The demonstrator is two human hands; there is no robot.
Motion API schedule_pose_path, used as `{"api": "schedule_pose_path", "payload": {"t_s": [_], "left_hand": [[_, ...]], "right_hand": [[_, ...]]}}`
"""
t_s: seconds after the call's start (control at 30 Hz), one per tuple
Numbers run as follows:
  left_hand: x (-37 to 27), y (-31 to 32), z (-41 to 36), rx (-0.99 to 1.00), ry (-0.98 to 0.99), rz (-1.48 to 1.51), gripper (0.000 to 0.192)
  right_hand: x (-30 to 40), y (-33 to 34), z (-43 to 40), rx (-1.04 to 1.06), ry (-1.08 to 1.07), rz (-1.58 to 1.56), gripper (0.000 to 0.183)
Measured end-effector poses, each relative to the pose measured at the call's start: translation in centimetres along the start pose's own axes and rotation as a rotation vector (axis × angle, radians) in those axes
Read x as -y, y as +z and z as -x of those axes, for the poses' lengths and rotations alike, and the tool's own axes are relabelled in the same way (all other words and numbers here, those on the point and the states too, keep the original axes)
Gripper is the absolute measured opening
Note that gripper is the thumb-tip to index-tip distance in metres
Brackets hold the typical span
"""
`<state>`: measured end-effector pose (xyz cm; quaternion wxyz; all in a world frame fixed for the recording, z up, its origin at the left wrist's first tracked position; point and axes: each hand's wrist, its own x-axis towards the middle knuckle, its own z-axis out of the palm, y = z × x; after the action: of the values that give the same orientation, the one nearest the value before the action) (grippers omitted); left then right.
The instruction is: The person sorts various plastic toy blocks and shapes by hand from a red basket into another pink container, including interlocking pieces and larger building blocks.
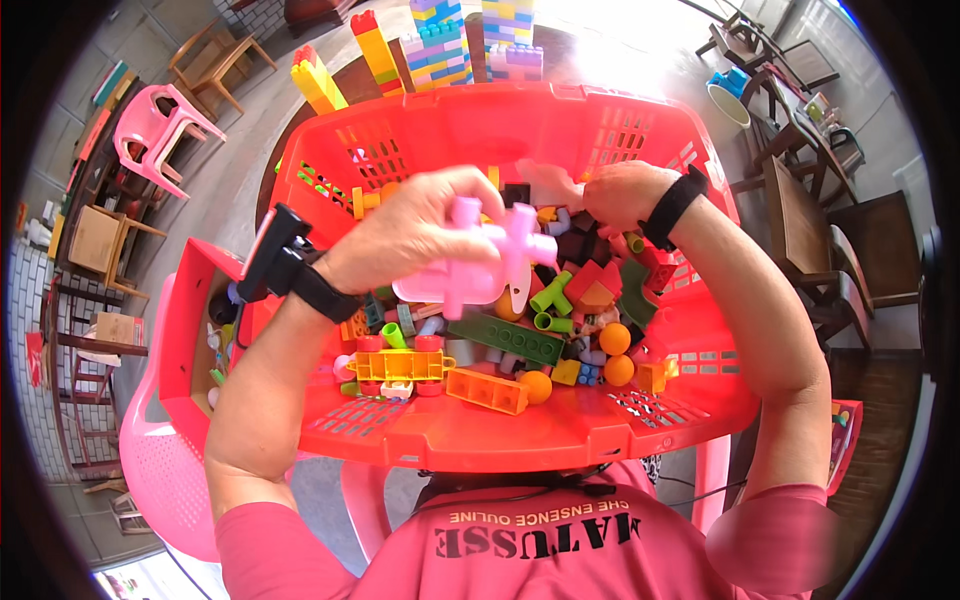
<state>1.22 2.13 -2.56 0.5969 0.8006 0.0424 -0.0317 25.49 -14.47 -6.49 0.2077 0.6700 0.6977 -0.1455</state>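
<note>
A large red plastic basket [495, 442] full of mixed toy pieces stands in front of me. My left hand [427, 232], over its left half, grips joined pink plastic connector pieces [517, 244], slightly blurred. Reaching to the basket's back right, my right hand [626, 195] points its fingers down at the pieces; whether they hold anything is hidden. Among the toys lie a long dark green block [506, 337], a yellow block base with red wheels [401, 365], an orange block [487, 391], lime green pipe connectors [551, 294] and several orange balls [615, 339].
Behind the basket, towers of coloured building blocks [439, 56] stand on a dark table. A red box [180, 352] with small things sits on a pink plastic chair [161, 480] at the left. Wooden chairs and tables line both sides; a white bucket [727, 105] stands at the back right.
</note>
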Motion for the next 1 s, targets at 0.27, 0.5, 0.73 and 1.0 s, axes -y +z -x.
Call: {"api": "schedule_pose_path", "payload": {"t_s": [0.27,0.5,0.73,1.0], "left_hand": [[2.0,4.2,-0.4,0.417,-0.199,-0.228,0.027],[2.0,2.8,-0.3,0.460,-0.326,-0.590,0.037],[2.7,-1.2,0.4,0.093,-0.263,-0.846,0.041],[2.8,-2.5,0.5,-0.015,-0.224,-0.988,0.033]], "right_hand": [[-1.1,1.4,-0.2,0.091,0.069,0.014,0.039],[-0.6,1.9,-1.0,-0.037,0.296,-0.019,0.024],[-3.3,0.7,-1.4,-0.544,0.324,-0.118,0.023],[-2.8,-0.2,-0.2,-0.401,0.281,-0.109,0.032]]}}
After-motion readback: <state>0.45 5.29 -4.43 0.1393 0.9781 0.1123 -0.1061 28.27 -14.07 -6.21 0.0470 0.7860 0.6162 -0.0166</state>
